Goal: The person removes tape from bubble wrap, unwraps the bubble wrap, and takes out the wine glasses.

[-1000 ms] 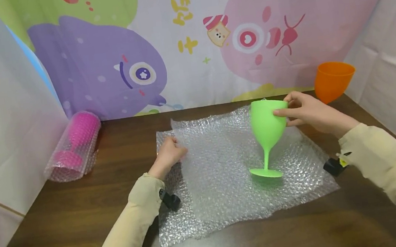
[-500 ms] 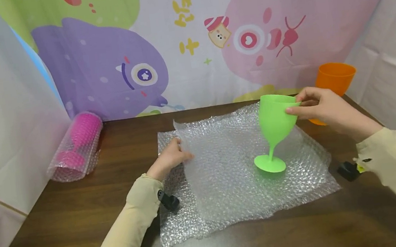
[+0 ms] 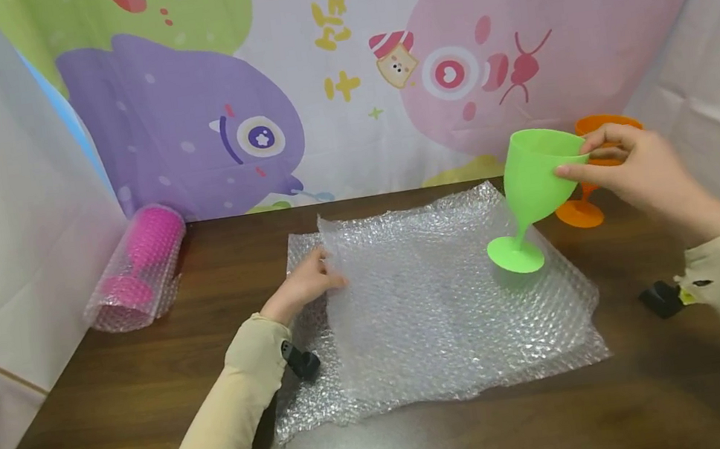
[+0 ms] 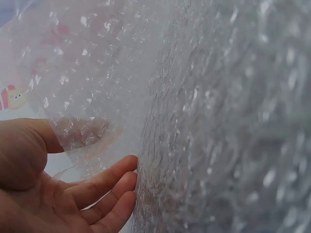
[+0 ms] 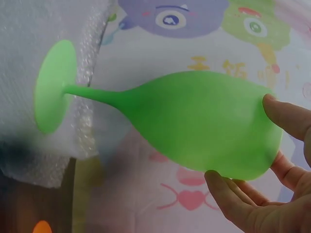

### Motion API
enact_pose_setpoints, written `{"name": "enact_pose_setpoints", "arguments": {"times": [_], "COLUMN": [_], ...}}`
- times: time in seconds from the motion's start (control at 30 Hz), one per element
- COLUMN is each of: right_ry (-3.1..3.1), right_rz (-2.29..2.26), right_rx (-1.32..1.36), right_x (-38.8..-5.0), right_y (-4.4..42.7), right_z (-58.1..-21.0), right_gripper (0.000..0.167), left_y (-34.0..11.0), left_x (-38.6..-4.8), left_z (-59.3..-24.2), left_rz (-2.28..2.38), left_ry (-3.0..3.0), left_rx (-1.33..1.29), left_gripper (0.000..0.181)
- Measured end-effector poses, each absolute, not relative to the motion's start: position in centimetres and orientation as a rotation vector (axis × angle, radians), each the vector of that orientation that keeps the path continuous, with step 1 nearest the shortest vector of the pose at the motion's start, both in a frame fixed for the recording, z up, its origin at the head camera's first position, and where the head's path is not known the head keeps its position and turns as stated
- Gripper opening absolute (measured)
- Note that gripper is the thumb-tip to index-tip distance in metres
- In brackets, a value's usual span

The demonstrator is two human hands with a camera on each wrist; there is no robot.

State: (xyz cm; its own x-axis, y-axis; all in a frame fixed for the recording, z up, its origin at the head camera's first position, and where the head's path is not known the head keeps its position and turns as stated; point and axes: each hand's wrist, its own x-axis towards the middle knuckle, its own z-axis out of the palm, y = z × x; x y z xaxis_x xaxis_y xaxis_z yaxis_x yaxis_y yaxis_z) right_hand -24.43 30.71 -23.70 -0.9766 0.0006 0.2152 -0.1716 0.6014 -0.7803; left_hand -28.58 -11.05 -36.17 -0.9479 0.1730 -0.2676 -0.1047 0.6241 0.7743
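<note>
In the head view, my right hand (image 3: pixel 647 174) grips a light green plastic goblet (image 3: pixel 536 176) by its rim, thumb on the near side. The goblet tilts, its foot above the right part of a bubble wrap sheet (image 3: pixel 424 306) in layers on the table. My left hand (image 3: pixel 306 280) is at the left edge of the wrap's upper layer, thumb and fingers apart. In the left wrist view, the thumb shows through the clear bubble wrap (image 4: pixel 218 97), and nearly straight fingertips touch the wrap. The right wrist view shows fingers around the goblet's bowl (image 5: pixel 209 121).
An orange goblet (image 3: pixel 580 214) stands at the back right, partly behind my right hand. At the back left lies a pink goblet rolled in bubble wrap (image 3: pixel 136 270). A cartoon-printed cloth (image 3: pixel 350 143) hangs behind the dark wooden table (image 3: pixel 467 436).
My right hand has carried the green goblet up and to the right, tilting it and moving in front of the orange goblet. My left hand has stayed nearly still at the wrap's left edge.
</note>
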Motion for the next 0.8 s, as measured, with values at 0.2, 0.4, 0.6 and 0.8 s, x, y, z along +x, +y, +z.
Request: {"name": "enact_pose_setpoints", "arguments": {"times": [0.2, 0.4, 0.6, 0.8], "right_ry": [-2.549, -2.524, -2.597, -2.648], "right_rz": [1.358, 1.276, 1.143, 0.904], "right_rx": [0.094, -0.012, -0.112, -0.201], "right_x": [-24.2, -24.2, -24.6, -25.6], "right_y": [31.9, 33.0, 34.0, 35.0], "right_z": [-23.4, -22.5, -22.1, -22.2], "right_gripper": [0.025, 0.023, 0.029, 0.037], "left_y": [-11.4, -11.6, -11.8, -12.0], "left_x": [-28.9, -29.2, -29.5, -29.6], "left_z": [-36.4, -36.2, -36.2, -36.3], "left_rz": [1.242, 1.240, 1.234, 1.251], "left_ry": [2.501, 2.496, 2.477, 2.466], "left_rx": [0.051, 0.050, 0.022, 0.038], "left_gripper": [0.072, 0.071, 0.072, 0.072]}}
